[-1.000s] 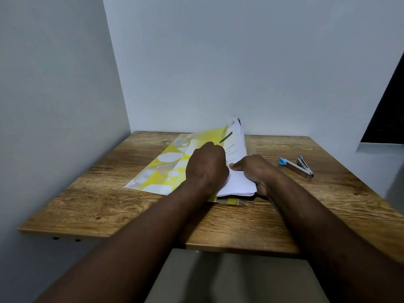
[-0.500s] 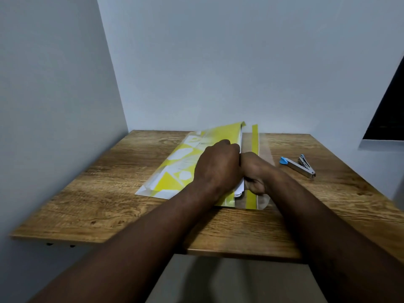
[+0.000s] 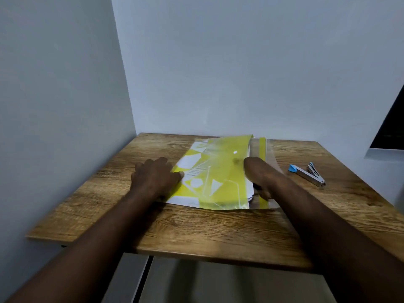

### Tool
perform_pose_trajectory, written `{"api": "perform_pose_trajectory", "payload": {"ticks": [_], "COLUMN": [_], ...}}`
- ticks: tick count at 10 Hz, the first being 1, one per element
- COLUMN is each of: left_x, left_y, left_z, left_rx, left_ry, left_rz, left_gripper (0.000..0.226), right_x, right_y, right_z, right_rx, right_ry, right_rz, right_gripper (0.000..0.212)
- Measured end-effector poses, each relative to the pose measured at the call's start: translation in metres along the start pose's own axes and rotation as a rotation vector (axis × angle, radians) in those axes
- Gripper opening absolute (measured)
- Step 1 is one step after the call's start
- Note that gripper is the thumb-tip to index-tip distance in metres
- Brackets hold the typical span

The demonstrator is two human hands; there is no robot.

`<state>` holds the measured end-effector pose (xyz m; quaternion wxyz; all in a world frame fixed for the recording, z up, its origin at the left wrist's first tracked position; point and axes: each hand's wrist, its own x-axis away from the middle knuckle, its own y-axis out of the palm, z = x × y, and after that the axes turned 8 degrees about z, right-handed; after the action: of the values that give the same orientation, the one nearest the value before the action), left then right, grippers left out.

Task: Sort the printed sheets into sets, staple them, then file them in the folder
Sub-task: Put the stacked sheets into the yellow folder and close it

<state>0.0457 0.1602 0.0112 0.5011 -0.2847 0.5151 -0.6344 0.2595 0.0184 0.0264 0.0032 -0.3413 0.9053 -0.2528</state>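
Left hand (image 3: 153, 178) has shifted from the folder (image 3: 216, 169) mouth to its 9 o'clock edge, pressing flat and open; right hand (image 3: 260, 178) stays at the 3 o'clock opening — grip not discernible — where the sheets (image 3: 250, 190) sit inside, white edges showing, so filing appears nearly complete.

The brown wooden table (image 3: 218, 232) shows a bold dark grain under a smooth, faintly sheeny finish. The yellow translucent plastic folder (image 3: 220, 171) looks thin, slick and glossy, while the white paper sheets (image 3: 250, 189) at its open edge look matt. The small silver metal stapler (image 3: 307, 173) is bright and bare with a blue plastic end cap, and the pale painted walls (image 3: 218, 62) are matt.
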Motion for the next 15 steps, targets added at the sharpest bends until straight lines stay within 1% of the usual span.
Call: {"api": "perform_pose_trajectory", "payload": {"ticks": [1,2,3,4,5,6,7,8,9,10,11,12,13,14,15], "left_x": [-0.008,-0.009,-0.004,0.007,0.018,0.023,0.028,0.037,0.04,0.042,0.048,0.064,0.078,0.084,0.088], "left_y": [0.0,-0.002,0.0,-0.002,-0.004,0.003,0.016,0.023,0.026,0.026,0.025,0.023,0.023,0.022,0.022], "left_z": [-0.004,0.002,0.013,0.021,0.021,0.014,0.009,0.017,0.025,0.026,0.028,0.041,0.059,0.064,0.061], "left_rx": [0.055,0.203,0.268,0.229,0.105,0.054,0.13,0.152,0.099,0.062,0.089,0.222,0.276,0.203,0.117], "left_ry": [0.067,0.031,0.047,0.109,0.211,0.333,0.473,0.517,0.522,0.524,0.534,0.543,0.518,0.486,0.486], "left_rz": [0.021,-0.013,-0.006,0.012,0.006,0.009,-0.027,-0.07,-0.041,-0.056,-0.045,-0.042,0.037,0.026,0.023], "left_gripper": [0.072,0.059,0.05,0.053,0.057,0.056,0.055,0.051,0.052,0.063,0.078,0.091,0.064,0.051,0.038], "right_x": [0.01,0.01,0.014,0.018,0.017,0.017,0.017,0.019,0.014,0.014,0.02,0.02,0.023,0.028,0.03], "right_y": [-0.001,-0.001,-0.001,0.003,0.006,-0.001,-0.007,-0.008,-0.006,-0.004,0.0,0.007,0.013,0.004,-0.024], "right_z": [-0.003,0.001,0.003,0.001,0.002,0.003,0.009,0.014,0.015,0.016,0.015,0.019,0.021,0.019,0.023], "right_rx": [0.121,0.324,0.397,0.448,0.414,0.392,0.316,0.18,0.174,0.215,0.123,0.025,-0.017,0.045,0.277], "right_ry": [-0.097,-0.132,-0.198,-0.265,-0.275,-0.224,-0.157,-0.117,-0.113,-0.123,-0.119,-0.105,-0.123,-0.194,-0.296], "right_rz": [0.172,0.202,0.208,0.186,0.195,0.22,0.204,0.215,0.221,0.247,0.272,0.248,0.158,0.106,0.297], "right_gripper": [0.038,0.037,0.033,0.032,0.027,0.022,0.021,0.021,0.016,0.013,0.021,0.018,0.03,0.027,0.017]}}
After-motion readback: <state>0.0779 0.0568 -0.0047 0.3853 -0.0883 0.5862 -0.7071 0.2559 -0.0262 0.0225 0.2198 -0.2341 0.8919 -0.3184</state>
